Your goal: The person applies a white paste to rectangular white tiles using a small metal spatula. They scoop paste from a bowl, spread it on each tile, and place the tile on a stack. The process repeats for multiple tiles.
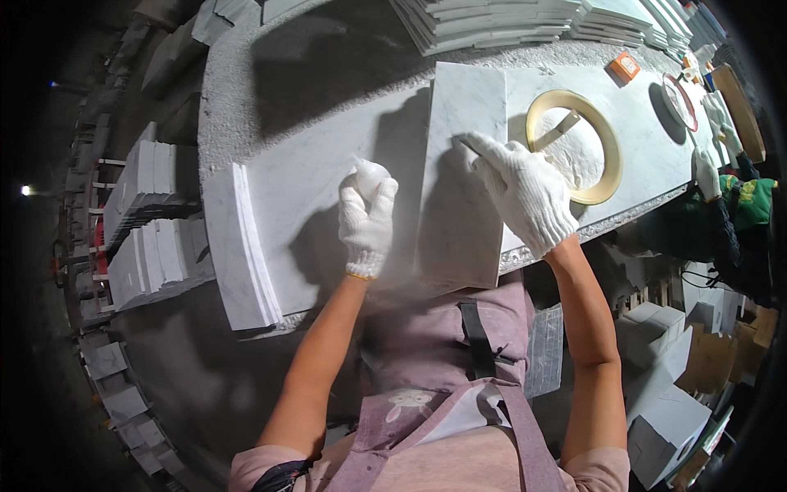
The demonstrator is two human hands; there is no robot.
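Note:
My left hand (pixel 366 227), in a white knit glove, is closed around a small white translucent wad (pixel 371 174), possibly crumpled plastic. It hovers above a pale marble slab (pixel 320 180). My right hand (pixel 529 193), gloved the same way, reaches over a grey-veined marble tile (pixel 463 213) with its index finger stretched out to the left. That fingertip looks dark grey and is at or just above the tile's surface; contact is unclear. The other right fingers are partly hidden. Just right of this hand sits a cream round bowl (pixel 614 168) of white powder or paste, with a flat stick (pixel 559 131) in it.
Thin tiles (pixel 243 246) lie stacked at the left table edge, and larger stacks (pixel 492 25) stand at the back. An orange box (pixel 625 67) and a red-rimmed dish (pixel 679 102) lie at the far right, near another person's gloved hand (pixel 707 174). Boxes (pixel 668 435) fill the floor at right.

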